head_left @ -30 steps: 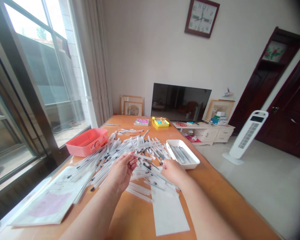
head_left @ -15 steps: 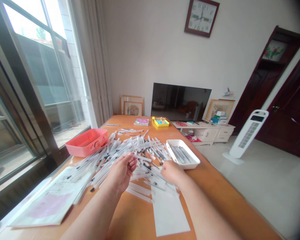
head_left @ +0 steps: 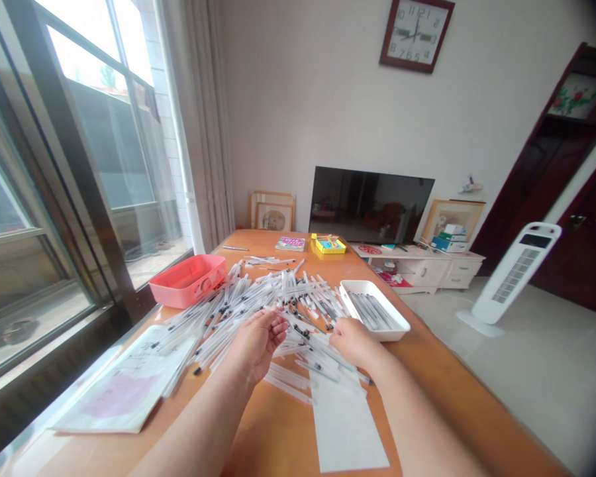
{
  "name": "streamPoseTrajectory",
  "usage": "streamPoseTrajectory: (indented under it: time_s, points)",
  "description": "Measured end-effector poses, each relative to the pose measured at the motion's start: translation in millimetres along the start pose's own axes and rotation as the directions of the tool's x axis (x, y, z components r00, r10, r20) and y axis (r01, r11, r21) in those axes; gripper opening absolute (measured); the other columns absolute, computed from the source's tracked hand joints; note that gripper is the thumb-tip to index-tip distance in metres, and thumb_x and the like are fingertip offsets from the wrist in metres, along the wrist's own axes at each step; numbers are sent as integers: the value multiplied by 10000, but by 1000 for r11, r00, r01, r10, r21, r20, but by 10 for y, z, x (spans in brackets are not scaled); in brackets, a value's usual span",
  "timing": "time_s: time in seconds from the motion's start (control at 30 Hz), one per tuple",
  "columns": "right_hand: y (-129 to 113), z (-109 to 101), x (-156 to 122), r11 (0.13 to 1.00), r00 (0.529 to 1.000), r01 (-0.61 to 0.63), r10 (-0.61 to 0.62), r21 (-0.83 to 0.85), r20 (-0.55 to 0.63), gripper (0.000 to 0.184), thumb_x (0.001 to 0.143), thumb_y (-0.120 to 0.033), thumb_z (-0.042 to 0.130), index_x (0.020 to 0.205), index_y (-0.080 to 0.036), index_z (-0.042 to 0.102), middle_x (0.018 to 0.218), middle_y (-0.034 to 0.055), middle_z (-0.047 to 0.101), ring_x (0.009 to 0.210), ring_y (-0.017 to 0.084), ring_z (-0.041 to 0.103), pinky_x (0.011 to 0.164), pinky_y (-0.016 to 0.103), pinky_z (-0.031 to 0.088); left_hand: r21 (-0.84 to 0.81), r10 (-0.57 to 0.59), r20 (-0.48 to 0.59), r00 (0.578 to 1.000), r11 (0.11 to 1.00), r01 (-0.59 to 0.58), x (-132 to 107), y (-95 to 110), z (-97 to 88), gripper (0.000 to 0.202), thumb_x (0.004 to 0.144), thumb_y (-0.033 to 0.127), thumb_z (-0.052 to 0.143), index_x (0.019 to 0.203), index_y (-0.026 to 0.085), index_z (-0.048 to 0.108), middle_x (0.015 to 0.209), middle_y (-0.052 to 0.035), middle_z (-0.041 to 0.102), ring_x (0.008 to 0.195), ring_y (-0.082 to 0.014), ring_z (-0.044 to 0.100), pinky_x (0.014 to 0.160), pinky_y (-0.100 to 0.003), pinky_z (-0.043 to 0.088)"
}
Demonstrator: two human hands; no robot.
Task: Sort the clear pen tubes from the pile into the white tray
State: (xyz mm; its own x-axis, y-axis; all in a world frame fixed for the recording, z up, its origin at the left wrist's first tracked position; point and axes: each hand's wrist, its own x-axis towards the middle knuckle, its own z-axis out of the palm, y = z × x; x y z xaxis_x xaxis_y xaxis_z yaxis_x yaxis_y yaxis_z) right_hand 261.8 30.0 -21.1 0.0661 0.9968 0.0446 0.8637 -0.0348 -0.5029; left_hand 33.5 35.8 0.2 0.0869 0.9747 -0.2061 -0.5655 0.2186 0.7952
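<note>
My left hand (head_left: 262, 336) is raised over the middle of the pile, thumb and fingers pinched around a clear plastic pen barrel, of which only a faint bit shows at the fingertips. My right hand (head_left: 352, 338) is closed low over the pile's right side, beside the white tray (head_left: 395, 329); its fingertips face away, so what they hold is hidden. Around both hands spreads a heap of translucent pen barrels (head_left: 248, 298), many with black ends. Grey-looking pens (head_left: 370, 310) lie side by side in the tray.
A pink plastic basket (head_left: 171, 289) stands left of the heap. Papers (head_left: 114, 391) lie at the left edge, and a white sheet (head_left: 347, 424) lies in front. Farther back on the wooden table are a booklet (head_left: 291, 244) and a yellow box (head_left: 329, 246).
The view has turned slightly left, so everything appears farther right. The barrel at my left fingertips, plainly visible before, is now barely seen. A black pen end now shows below my right wrist.
</note>
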Motion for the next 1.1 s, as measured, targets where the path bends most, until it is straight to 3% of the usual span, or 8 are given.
streamPoseTrajectory:
  time_s: [0.17,0.27,0.37,0.47,0.63,0.73,1.1]
  points:
    - [34,81,32,994,1000,3,0,113,-29,36,732,-166,570,710,-176,597,687,3,610,646,133,514,550,231,263,-9,-16,1,1000,1000,16,14,-17,-2,143,809,213,707,909,146,632,787,-62,663,633,-105,640,575,-199,530]
    - [29,78,27,964,999,-48,53,260,-10,87,746,-193,555,797,-176,623,697,-2,609,646,136,519,557,220,297,-12,-20,-10,1000,1000,20,22,-20,-6,135,815,195,692,920,142,626,793,-70,665,648,-113,652,587,-203,540]
    - [-27,-20,-14,900,998,-15,38,436,-44,133,767,-243,546,831,-171,636,717,2,611,662,143,521,579,226,341,-15,-2,-36,999,1000,1,30,2,-19,112,828,171,660,926,140,615,810,-79,666,682,-133,671,607,-219,555]
    - [-119,-193,-96,797,995,42,24,603,-101,137,761,-267,568,823,-172,644,719,-2,587,655,135,485,572,230,345,-40,39,-83,996,998,-43,45,59,-55,80,847,159,627,921,139,603,802,-79,660,694,-146,680,617,-235,566]
    - [-187,-444,-234,471,993,-47,-77,881,94,170,759,-254,624,899,-163,657,711,-11,536,555,77,349,477,204,201,-98,82,-176,981,990,-100,86,189,-158,8,875,142,583,872,136,586,755,-67,642,658,-135,669,607,-229,567]
    - [-143,-498,-252,366,982,-87,-125,926,142,152,747,-227,659,878,-151,655,714,-9,518,539,58,318,457,198,147,-125,94,-212,973,985,-122,108,250,-205,40,897,153,561,860,143,573,754,-66,642,652,-128,667,596,-217,563]
    - [-108,-483,-233,354,973,-100,-160,930,165,141,756,-213,670,875,-140,650,685,-17,494,530,46,313,439,189,140,-133,90,-194,977,984,-117,107,262,-211,69,906,156,559,844,132,580,746,-68,641,646,-127,665,587,-211,566]
